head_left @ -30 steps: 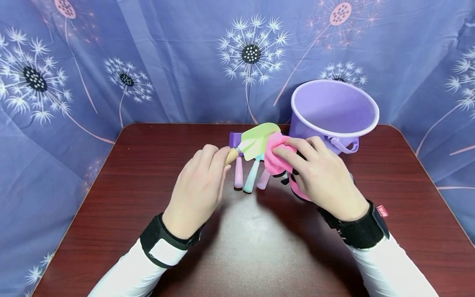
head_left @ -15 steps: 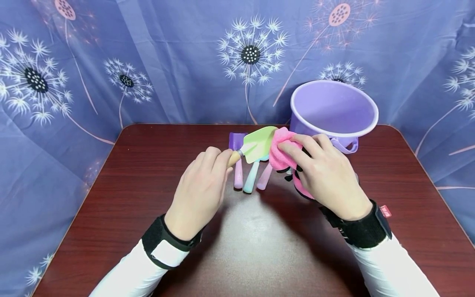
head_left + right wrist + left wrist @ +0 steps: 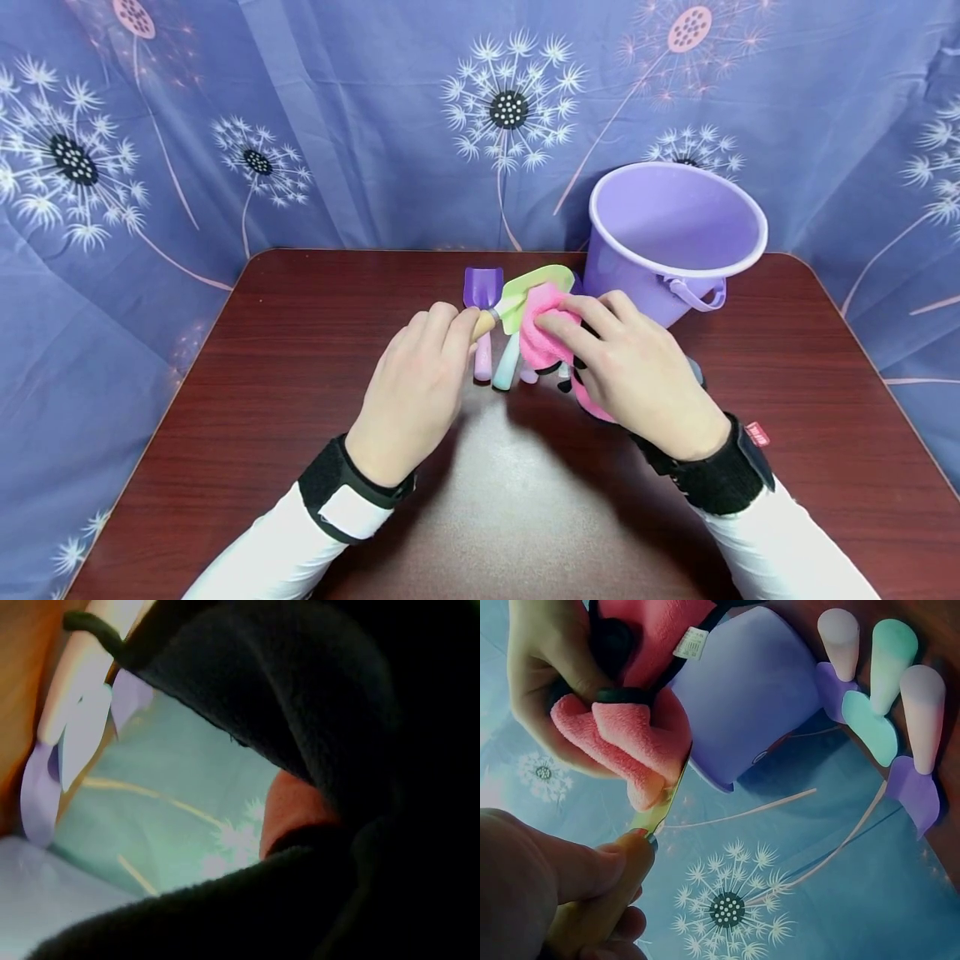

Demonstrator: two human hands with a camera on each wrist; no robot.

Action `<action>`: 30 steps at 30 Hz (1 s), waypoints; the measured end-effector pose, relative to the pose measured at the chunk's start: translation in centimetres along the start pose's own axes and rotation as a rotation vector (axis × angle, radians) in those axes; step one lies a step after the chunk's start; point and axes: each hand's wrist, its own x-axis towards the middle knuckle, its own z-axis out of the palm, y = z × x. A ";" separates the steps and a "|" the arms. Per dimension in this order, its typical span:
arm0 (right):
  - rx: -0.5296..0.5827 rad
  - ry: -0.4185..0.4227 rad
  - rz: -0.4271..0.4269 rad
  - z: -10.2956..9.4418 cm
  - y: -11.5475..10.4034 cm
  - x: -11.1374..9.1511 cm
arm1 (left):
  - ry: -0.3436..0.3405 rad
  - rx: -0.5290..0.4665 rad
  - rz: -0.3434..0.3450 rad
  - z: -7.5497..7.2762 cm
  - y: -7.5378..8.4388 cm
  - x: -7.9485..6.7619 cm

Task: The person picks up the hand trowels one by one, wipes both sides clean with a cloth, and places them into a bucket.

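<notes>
Here, the left hand [image 3: 415,383] has its fingers curled round the wooden handle [image 3: 486,324] of a green shovel [image 3: 529,283], up above the table [image 3: 315,333]. The right hand [image 3: 641,375] pinches a soft pink cloth [image 3: 542,333] that touches the green part. Three little shovels [image 3: 894,667] lie side by side below. A big purple bucket [image 3: 626,279] stands near them.

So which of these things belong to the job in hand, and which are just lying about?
Apparently in the job:
green trowel, held by the left hand
pink cloth, held against its blade by the right hand

Apparently not in use:
purple bucket
purple shovel
teal shovel
second purple shovel
</notes>
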 end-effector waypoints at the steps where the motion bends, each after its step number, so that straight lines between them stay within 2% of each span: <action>1: 0.015 -0.009 0.002 0.1 -0.1 0.0 | -0.006 0.004 0.000 0.0 0.0 0.0; 8: 0.103 -0.057 -0.021 0.2 -0.6 0.0 | -0.032 -0.003 0.006 0.1 0.2 -0.1; 16: 0.177 -0.061 -0.065 0.0 -0.9 0.2 | -0.017 -0.002 0.009 0.3 0.3 -0.1; 20: 0.193 -0.053 -0.076 -0.1 -1.1 0.3 | -0.004 0.002 0.010 0.3 0.3 0.0; 30: 0.198 0.016 -0.115 -0.1 -1.1 0.4 | -0.023 0.010 0.009 0.1 0.5 -0.1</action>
